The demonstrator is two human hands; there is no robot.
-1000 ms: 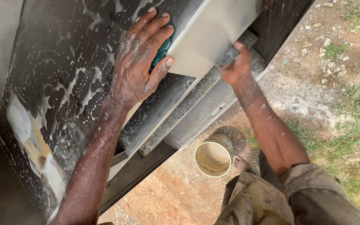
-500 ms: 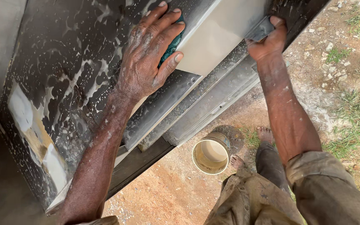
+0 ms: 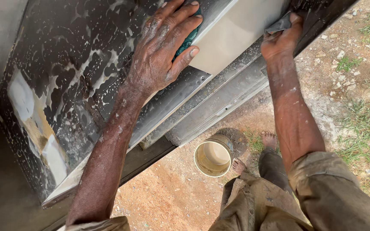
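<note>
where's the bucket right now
The bucket stands on the bare dirt ground at lower centre of the head view, just left of the person's bare feet.

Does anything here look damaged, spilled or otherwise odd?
Yes. The dark panel is streaked with white suds, and a pale worn patch near its lower left looks stripped of coating.

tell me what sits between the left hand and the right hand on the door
In the head view, a pale clean panel spans the stretch between the left hand and right hand.
</note>
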